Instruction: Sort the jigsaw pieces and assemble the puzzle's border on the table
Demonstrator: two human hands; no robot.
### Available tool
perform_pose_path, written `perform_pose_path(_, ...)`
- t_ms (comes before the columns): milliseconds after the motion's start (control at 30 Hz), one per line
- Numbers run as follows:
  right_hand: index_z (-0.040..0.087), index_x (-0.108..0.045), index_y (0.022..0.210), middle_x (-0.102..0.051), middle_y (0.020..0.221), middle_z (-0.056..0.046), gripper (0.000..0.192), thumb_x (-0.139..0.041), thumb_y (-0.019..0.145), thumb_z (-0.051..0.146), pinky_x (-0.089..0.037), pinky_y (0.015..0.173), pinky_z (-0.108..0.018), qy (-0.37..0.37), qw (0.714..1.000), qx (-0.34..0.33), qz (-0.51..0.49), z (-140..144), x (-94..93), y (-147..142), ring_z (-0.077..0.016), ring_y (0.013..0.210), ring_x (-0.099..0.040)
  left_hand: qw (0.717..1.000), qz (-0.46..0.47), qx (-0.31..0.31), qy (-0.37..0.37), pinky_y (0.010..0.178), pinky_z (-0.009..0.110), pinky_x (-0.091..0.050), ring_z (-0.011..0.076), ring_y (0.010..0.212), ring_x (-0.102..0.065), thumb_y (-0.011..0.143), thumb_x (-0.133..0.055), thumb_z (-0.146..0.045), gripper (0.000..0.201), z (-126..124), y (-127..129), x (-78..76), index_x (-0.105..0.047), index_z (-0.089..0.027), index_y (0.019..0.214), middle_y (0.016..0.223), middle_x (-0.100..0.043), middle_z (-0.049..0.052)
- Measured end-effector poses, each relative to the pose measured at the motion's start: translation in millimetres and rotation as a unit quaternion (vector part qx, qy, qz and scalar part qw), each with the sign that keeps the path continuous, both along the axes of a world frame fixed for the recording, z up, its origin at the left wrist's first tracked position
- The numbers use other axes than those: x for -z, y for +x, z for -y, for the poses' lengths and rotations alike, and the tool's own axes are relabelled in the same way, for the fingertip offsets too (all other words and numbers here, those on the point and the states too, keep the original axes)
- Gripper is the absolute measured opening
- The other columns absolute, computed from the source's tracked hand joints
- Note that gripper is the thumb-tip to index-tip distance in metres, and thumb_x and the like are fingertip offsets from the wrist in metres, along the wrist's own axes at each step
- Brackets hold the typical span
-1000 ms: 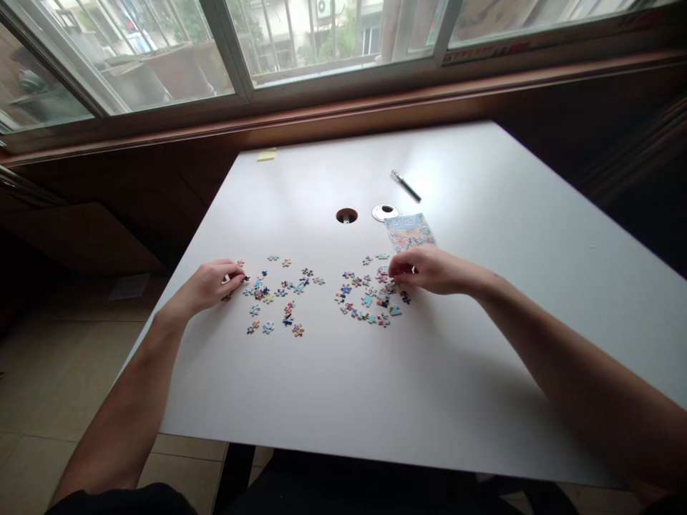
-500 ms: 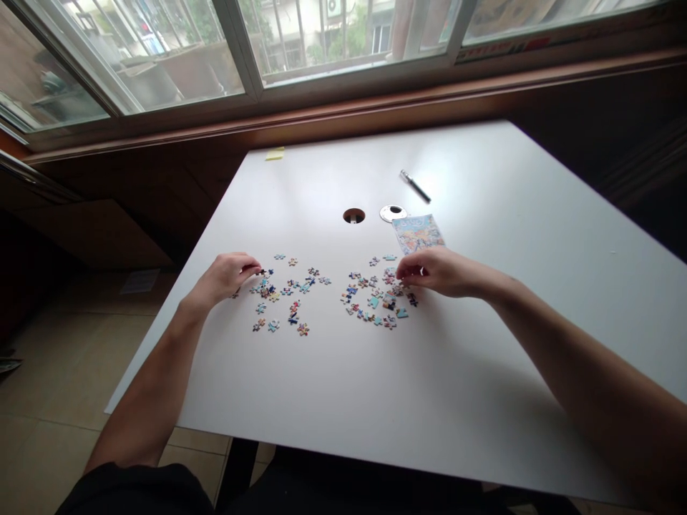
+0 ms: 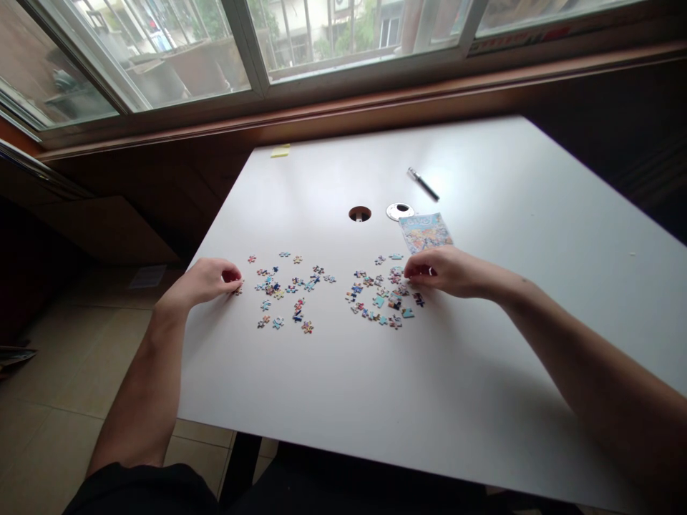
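Note:
Small, colourful jigsaw puzzle pieces lie on a white table (image 3: 333, 379) in two loose groups, a left group (image 3: 278, 293) and a right group (image 3: 379, 302). My left hand (image 3: 207, 280) is at the outer left side of the left group, thumb and fingers pinched on a puzzle piece (image 3: 239, 290) at the tabletop. One reddish piece (image 3: 252, 258) lies apart, just beyond that hand. At the right group's far right edge, my right hand (image 3: 448, 272) has its fingertips pressed together. Whatever is between them is too small to make out.
Just beyond my right hand lies a printed picture sheet (image 3: 426, 231). Farther back are a round cable hole (image 3: 359, 214), its silver cover (image 3: 400, 211), a black pen (image 3: 424, 184) and a yellow sticky note (image 3: 280, 150). A window (image 3: 343, 36) runs behind the table.
My left hand has moved left, off the left group to the outlying piece. The reddish piece beyond it now shows. My right hand stays by the right group. The view has shifted slightly.

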State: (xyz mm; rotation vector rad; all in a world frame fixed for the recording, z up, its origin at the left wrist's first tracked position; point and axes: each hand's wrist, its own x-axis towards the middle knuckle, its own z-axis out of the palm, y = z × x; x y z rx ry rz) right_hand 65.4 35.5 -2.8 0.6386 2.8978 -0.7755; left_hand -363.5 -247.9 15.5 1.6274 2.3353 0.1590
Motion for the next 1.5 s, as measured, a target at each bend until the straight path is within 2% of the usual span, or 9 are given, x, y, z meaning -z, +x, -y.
perform_pose_path(133, 0.021, -0.071, 0.089, -0.071, 0.090, -0.006, 0.018, -0.057, 0.084, 0.032, -0.045, 0.071, -0.032, 0.007, 1.000, -0.005, -0.007, 2, -0.6, -1, -0.0206, 0.080, -0.062, 0.998, 0.040, 0.024, 0.045, 0.064, 0.024, -0.049, 0.0166, 0.073, -0.067, 0.083, -0.064, -0.036, 0.017, -8, 12, -6.3, -0.070, -0.021, 0.083, 0.083, -0.073, 0.002)
perform_pose_path(267, 0.022, -0.070, 0.088, -0.070, 0.086, -0.005, 0.017, -0.058, 0.084, 0.033, -0.045, 0.069, -0.032, 0.004, 1.000, -0.004, -0.009, 5, -4.0, -2, -0.0196, 0.077, -0.061, 0.974, 0.103, 0.110, 0.166, 0.070, 0.025, -0.052, 0.0145, 0.076, -0.066, 0.092, -0.060, -0.030, 0.014, -26, 69, -6.7, -0.068, -0.019, 0.094, 0.088, -0.072, 0.003)
perform_pose_path(467, 0.023, -0.071, 0.091, -0.071, 0.086, -0.004, 0.020, -0.056, 0.088, 0.036, -0.046, 0.069, -0.031, 0.001, 1.000, -0.003, -0.020, 6, -8.1, 1, -0.0185, 0.077, -0.060, 0.925, 0.101, 0.298, 0.214, 0.078, 0.027, -0.055, 0.0158, 0.090, -0.067, 0.098, -0.050, -0.013, 0.019, -47, 171, 22.3, -0.068, -0.017, 0.095, 0.106, -0.069, 0.009)
perform_pose_path(600, 0.022, -0.071, 0.091, -0.071, 0.087, -0.005, 0.023, -0.053, 0.090, 0.037, -0.046, 0.069, -0.031, 0.005, 0.999, -0.011, -0.032, 7, -9.9, 2, -0.0185, 0.077, -0.061, 0.911, 0.034, 0.344, 0.226, 0.085, 0.035, -0.056, 0.0214, 0.100, -0.065, 0.099, -0.047, -0.012, 0.023, -49, 193, 34.7, -0.070, -0.018, 0.098, 0.105, -0.071, 0.009)
perform_pose_path(700, 0.022, -0.071, 0.091, -0.072, 0.086, -0.005, 0.024, -0.053, 0.090, 0.038, -0.045, 0.069, -0.032, 0.003, 0.999, -0.014, -0.033, 6, -10.8, 3, -0.0188, 0.076, -0.062, 0.910, 0.051, 0.335, 0.238, 0.092, 0.038, -0.055, 0.0228, 0.108, -0.065, 0.096, -0.053, -0.014, 0.022, -48, 176, 27.3, -0.071, -0.021, 0.105, 0.113, -0.071, 0.009)
perform_pose_path(800, 0.023, -0.072, 0.092, -0.072, 0.087, -0.005, 0.025, -0.054, 0.090, 0.041, -0.045, 0.067, -0.031, 0.000, 1.000, -0.004, -0.027, 5, -11.2, 4, -0.0190, 0.075, -0.062, 0.944, 0.055, 0.220, 0.238, 0.088, 0.035, -0.055, 0.0203, 0.099, -0.067, 0.094, -0.053, -0.018, 0.022, -41, 130, 7.8, -0.073, -0.021, 0.103, 0.107, -0.072, 0.007)
perform_pose_path(1033, 0.024, -0.071, 0.092, -0.071, 0.084, -0.004, 0.024, -0.053, 0.091, 0.040, -0.044, 0.066, -0.031, -0.003, 1.000, -0.004, -0.012, 5, -11.9, 3, -0.0179, 0.073, -0.060, 1.000, 0.014, 0.002, 0.004, 0.076, 0.029, -0.055, 0.0216, 0.088, -0.068, 0.077, -0.066, -0.032, 0.032, 10, 4, -12.4, -0.073, -0.022, 0.107, 0.110, -0.072, 0.006)
perform_pose_path(1267, 0.023, -0.071, 0.092, -0.072, 0.084, -0.003, 0.023, -0.054, 0.091, 0.039, -0.042, 0.064, -0.029, -0.007, 1.000, -0.017, -0.011, 4, -8.9, 3, -0.0171, 0.072, -0.060, 0.998, 0.056, -0.009, -0.011, 0.076, 0.030, -0.053, 0.0203, 0.084, -0.067, 0.079, -0.066, -0.039, 0.020, 20, -12, 2.6, -0.070, -0.022, 0.089, 0.095, -0.071, 0.006)
perform_pose_path(1500, 0.025, -0.071, 0.094, -0.072, 0.083, -0.002, 0.024, -0.053, 0.091, 0.040, -0.042, 0.065, -0.030, -0.006, 1.000, -0.015, -0.010, 3, -10.5, 4, -0.0174, 0.073, -0.061, 0.997, 0.066, -0.026, -0.011, 0.066, 0.028, -0.050, 0.0183, 0.076, -0.064, 0.080, -0.067, -0.035, 0.016, 16, -16, -6.1, -0.066, -0.021, 0.087, 0.082, -0.068, 0.004)
